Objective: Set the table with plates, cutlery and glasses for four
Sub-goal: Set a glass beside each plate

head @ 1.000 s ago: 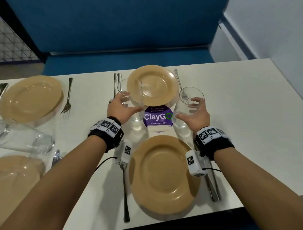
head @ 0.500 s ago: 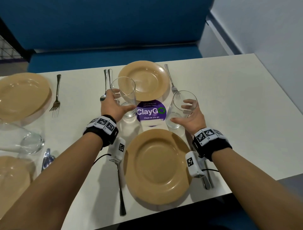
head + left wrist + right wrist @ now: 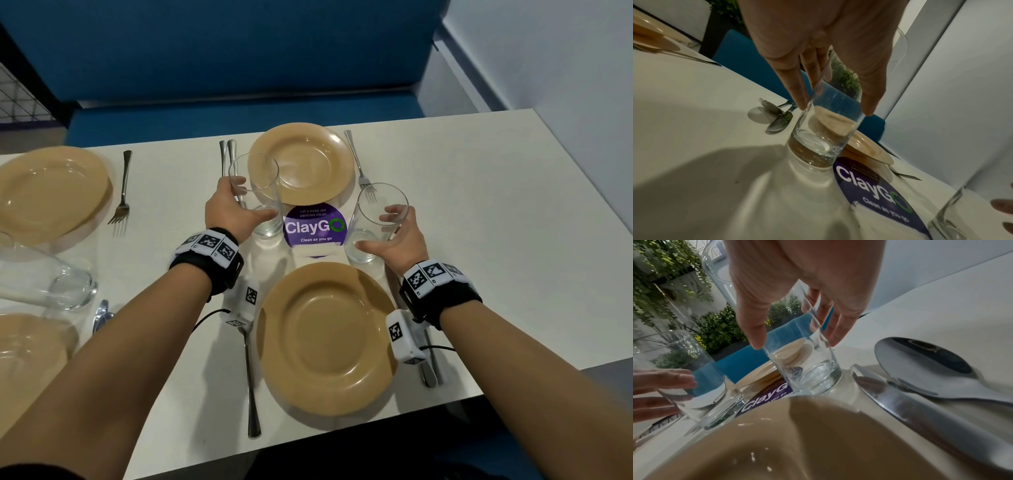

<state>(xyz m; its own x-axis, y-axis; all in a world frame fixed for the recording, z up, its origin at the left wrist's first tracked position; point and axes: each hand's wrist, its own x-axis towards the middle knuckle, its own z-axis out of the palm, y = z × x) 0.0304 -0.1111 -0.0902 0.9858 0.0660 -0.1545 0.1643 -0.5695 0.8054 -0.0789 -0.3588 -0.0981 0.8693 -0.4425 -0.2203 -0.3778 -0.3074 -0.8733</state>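
Blue bench seats run behind the white tabletop where we are working.

Our left hand is wrapped around the left glass. Its thumb is on the near side and its fingers curl round the far side. This glass stands upright on the tabletop, just left of the purple sticker, and its top half shows in front of the far plate. Two spoons lie just behind our left hand.

Our right hand is cupped around the right glass. Its thumb points at the low near side and its fingers are on the right wall near the rim. The fingers look loose, and we cannot tell if they really squeeze the glass. This glass stands upright just right of the sticker, with its foot close to the rim of the near plate. A fork lies behind it, beside the far plate.

A fork lies left of the near plate. A knife and a spoon lie to its right, under our right wrist.

Off to the left we see two more plates, a fork and another glass.
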